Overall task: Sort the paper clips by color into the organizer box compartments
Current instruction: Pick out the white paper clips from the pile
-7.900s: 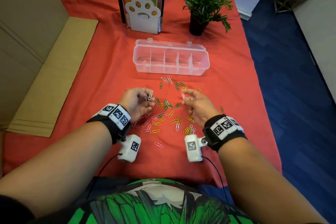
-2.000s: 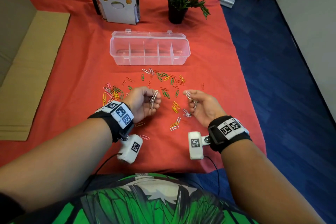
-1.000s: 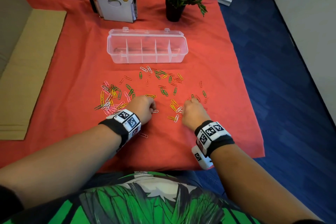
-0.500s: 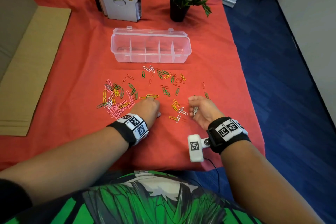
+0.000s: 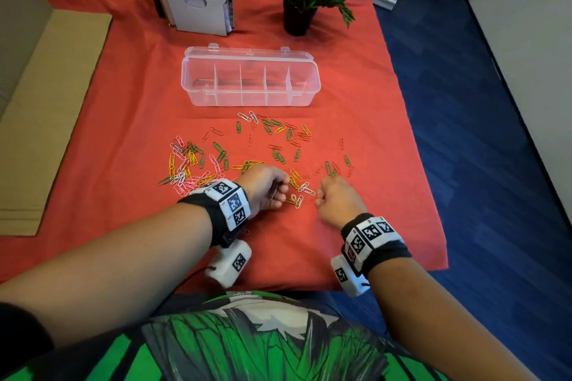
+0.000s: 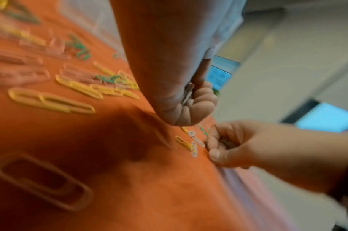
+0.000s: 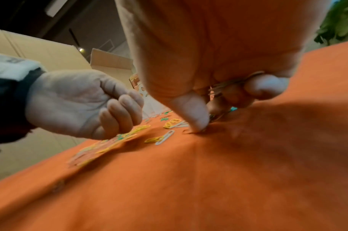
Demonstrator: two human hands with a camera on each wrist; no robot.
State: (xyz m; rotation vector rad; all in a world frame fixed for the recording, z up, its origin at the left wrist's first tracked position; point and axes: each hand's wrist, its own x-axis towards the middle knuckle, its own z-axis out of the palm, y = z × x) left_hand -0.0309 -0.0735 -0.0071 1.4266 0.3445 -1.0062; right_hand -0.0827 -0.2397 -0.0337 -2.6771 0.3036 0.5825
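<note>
Red cloth covered the table (image 5: pixel 130 120), with paper clips (image 5: pixel 247 148) scattered before the empty organizer box (image 5: pixel 250 96). Left wrist view: left hand (image 6: pixel 181 100) clenched some clips. Right wrist view: right hand (image 7: pixel 218 87) clutched clips too.

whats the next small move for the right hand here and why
Probably pinch up the clip under the thumb: the right hand already holds a bundle of clips, its thumb tip presses the red cloth beside loose white clips, and the organizer box looks empty.
</note>
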